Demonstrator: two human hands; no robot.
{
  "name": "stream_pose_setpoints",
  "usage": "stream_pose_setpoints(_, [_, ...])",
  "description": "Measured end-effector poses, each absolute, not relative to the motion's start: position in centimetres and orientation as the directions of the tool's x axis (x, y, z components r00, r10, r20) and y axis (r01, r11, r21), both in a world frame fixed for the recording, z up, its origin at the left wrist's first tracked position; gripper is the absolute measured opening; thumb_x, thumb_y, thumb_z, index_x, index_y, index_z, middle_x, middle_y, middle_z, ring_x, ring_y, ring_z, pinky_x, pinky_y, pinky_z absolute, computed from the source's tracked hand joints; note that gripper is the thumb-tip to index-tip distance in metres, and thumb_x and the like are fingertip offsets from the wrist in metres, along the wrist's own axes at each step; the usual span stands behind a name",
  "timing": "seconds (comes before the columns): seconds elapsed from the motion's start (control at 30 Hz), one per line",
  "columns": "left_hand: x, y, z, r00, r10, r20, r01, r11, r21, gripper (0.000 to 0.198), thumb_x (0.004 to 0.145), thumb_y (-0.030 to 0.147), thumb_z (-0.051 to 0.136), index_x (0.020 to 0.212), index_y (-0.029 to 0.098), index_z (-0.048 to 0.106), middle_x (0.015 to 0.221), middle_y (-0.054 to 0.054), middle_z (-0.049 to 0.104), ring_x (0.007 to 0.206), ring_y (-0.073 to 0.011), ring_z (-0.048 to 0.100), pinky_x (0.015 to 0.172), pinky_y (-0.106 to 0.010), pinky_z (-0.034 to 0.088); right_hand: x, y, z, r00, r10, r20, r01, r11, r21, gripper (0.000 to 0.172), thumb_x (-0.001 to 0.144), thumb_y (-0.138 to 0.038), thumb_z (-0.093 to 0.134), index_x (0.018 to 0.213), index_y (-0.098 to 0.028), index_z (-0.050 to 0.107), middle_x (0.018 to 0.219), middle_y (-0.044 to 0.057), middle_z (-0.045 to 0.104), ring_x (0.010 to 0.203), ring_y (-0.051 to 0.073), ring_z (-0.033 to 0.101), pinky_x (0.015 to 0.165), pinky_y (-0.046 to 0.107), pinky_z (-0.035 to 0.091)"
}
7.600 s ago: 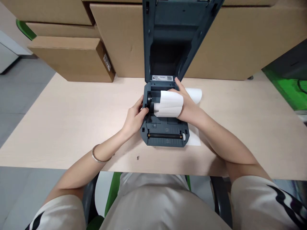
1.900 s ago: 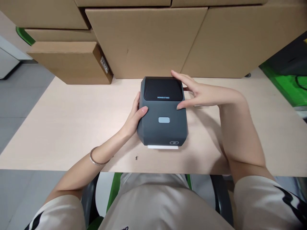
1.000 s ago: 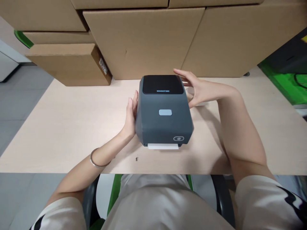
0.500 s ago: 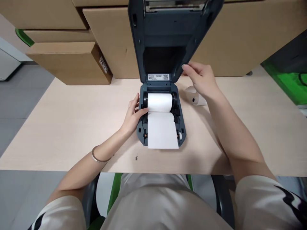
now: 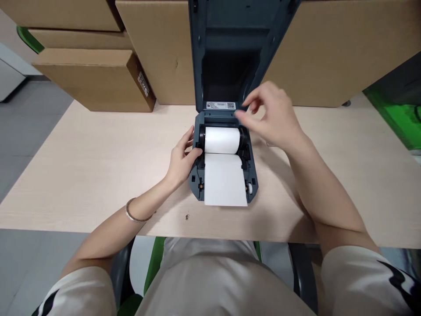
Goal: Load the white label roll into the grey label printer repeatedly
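Left hand (image 5: 180, 159) is gripping the left side of the open dark grey plastic label printer (image 5: 223, 166) mid-table, white paper roll (image 5: 222, 139) seated inside, while right hand (image 5: 274, 116) is hovering open, blurred, at its far right.

Grey label printer (image 5: 223, 175) on desk, lid raised; white roll (image 5: 222, 139) seated inside.

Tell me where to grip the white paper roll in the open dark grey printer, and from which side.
Probably grip the white paper roll across the middle of its curved barrel, coming from above. It lies sideways in the dark grey printer, black holders cap both ends, and the raised lid blocks the back.
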State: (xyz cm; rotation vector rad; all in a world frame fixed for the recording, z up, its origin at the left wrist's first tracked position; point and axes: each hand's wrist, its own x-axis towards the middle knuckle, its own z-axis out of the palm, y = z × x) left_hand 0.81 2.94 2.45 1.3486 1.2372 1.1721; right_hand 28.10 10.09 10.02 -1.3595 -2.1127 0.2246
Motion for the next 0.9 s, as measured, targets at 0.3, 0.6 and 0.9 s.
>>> stream_pose_setpoints(0.3, [0.9,2.7,3.1,0.02,0.997,0.078,0.144,-0.08,0.986,0.079,0.084,0.027,0.066,0.163,0.023,0.07,0.131,-0.003,0.087,0.119,-0.0299,0.076,0.104,-0.041,0.062,24.4,8.3,8.0,-0.666,0.718,0.204,0.695,0.696,-0.179,0.075,0.088,-0.049,0.081,0.158,-0.024,0.073,0.138,0.016,0.084,0.128,0.049,0.073,0.123,0.071,0.044])
stream_pose_setpoints(0.6, [0.9,2.8,3.2,0.031,0.997,0.077,0.162,-0.081,0.983,0.083,0.084,0.029,0.065,0.166,0.019,0.068,0.129,-0.005,0.088,0.119,-0.0298,0.076,0.1,-0.039,0.062,24.3,8.4,8.9,-0.622,0.74,0.256,0.695,0.672,-0.256,0.061,0.077,-0.04,0.083,0.136,-0.026,0.078,0.125,0.012,0.084,0.123,0.045,0.076,0.135,0.071,0.037])
stream_pose_setpoints(0.9, [0.8,2.8,3.3,0.083,0.992,0.099,0.14,-0.11,0.984,0.085,0.084,0.029,0.065,0.168,0.018,0.064,0.156,-0.009,0.08,0.141,-0.0346,0.073,0.105,-0.04,0.064,30.2,4.4,16.8,-0.448,0.814,0.37,0.753,0.567,-0.334,0.066,0.087,-0.084,0.077,0.139,-0.044,0.068,0.148,0.002,0.076,0.144,0.049,0.067,0.14,0.072,0.039])
